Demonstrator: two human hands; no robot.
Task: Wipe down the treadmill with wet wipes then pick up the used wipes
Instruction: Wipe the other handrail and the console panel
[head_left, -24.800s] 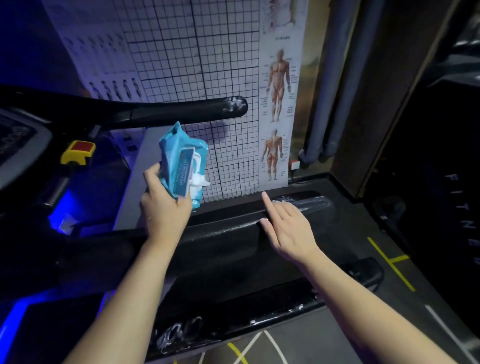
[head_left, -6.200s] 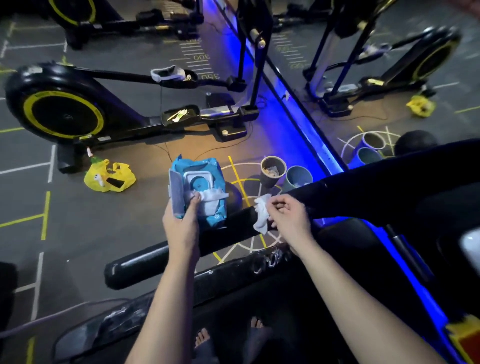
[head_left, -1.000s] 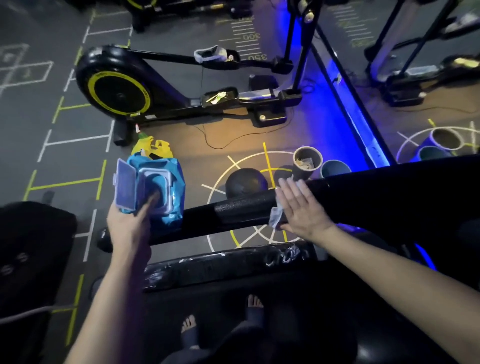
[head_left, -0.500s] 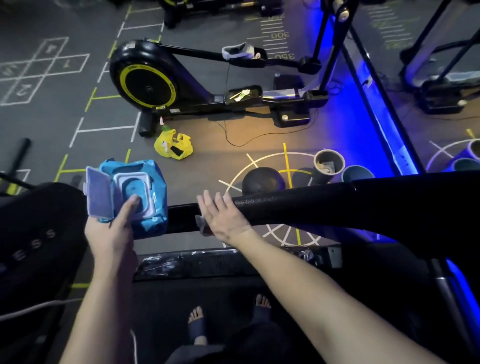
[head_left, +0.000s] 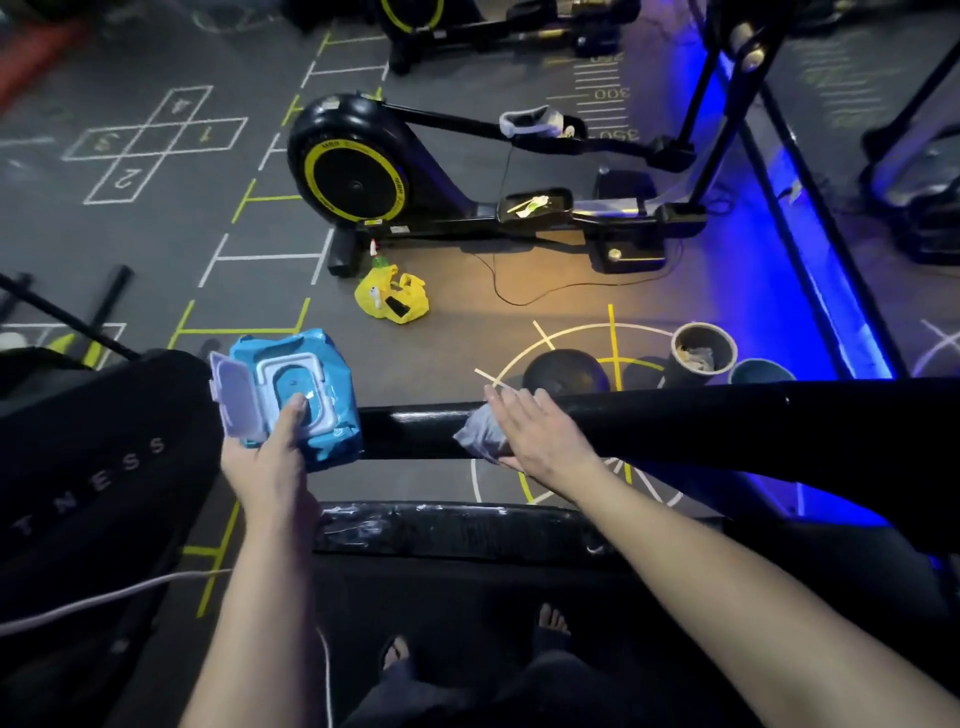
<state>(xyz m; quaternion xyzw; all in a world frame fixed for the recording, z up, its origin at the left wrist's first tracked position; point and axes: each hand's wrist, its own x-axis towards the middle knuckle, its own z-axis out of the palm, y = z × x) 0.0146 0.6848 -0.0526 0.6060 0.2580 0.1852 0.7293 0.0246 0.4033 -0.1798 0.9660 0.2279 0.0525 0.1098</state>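
Note:
A black treadmill handrail (head_left: 701, 423) runs across the middle of the view. My right hand (head_left: 537, 434) lies flat on it with straight fingers and presses a crumpled wet wipe (head_left: 480, 439) against the bar. The wipe pokes out at the left of my palm. My left hand (head_left: 275, 457) grips a blue wet-wipe pack (head_left: 306, 384) from below, thumb on its white dispenser, with the lid flipped open to the left. The pack hangs just left of the handrail's end.
Below the rail lies the treadmill's black side rail (head_left: 441, 527), and my feet (head_left: 550, 621) stand on the deck. On the floor beyond are a dark ball (head_left: 563, 371), two bins (head_left: 704, 353), a yellow bag (head_left: 392, 296) and an exercise machine (head_left: 363, 161). Another black machine (head_left: 93, 457) stands at the left.
My right hand and the wipe have slid back to the right along the handrail after reaching its left end. The view has shifted left. The left hand keeps its hold on the pack.

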